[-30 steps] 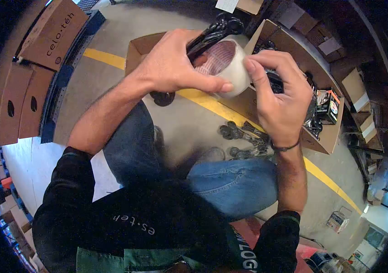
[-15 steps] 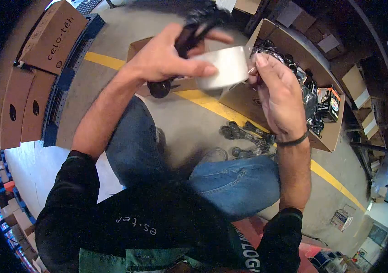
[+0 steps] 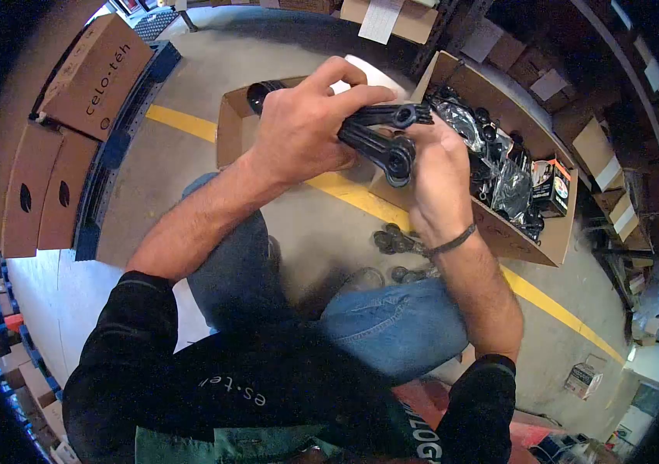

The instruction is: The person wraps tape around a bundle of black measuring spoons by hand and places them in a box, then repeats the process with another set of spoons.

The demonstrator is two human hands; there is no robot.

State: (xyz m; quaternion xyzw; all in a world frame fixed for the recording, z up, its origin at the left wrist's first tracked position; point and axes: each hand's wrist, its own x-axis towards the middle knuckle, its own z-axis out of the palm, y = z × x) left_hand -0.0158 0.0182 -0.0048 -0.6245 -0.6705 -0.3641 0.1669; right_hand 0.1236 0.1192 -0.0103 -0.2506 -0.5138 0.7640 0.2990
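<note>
My left hand is closed around black ridged plastic parts with round eyelet ends, which point toward my right hand. A wide white roll of tape shows just behind the left fingers and seems held in the same hand. My right hand, with a dark band on its wrist, is curled against the far side of the black parts. Its fingertips are hidden there, so what they pinch cannot be made out.
An open carton of bagged black parts and a small printed box stands at right. Another carton sits behind my left hand. More black parts lie on the floor by my knee. Stacked boxes stand left.
My left hand has turned over, bringing the black parts to the front and the tape roll behind. The right hand has moved left and lower, in against the parts.
</note>
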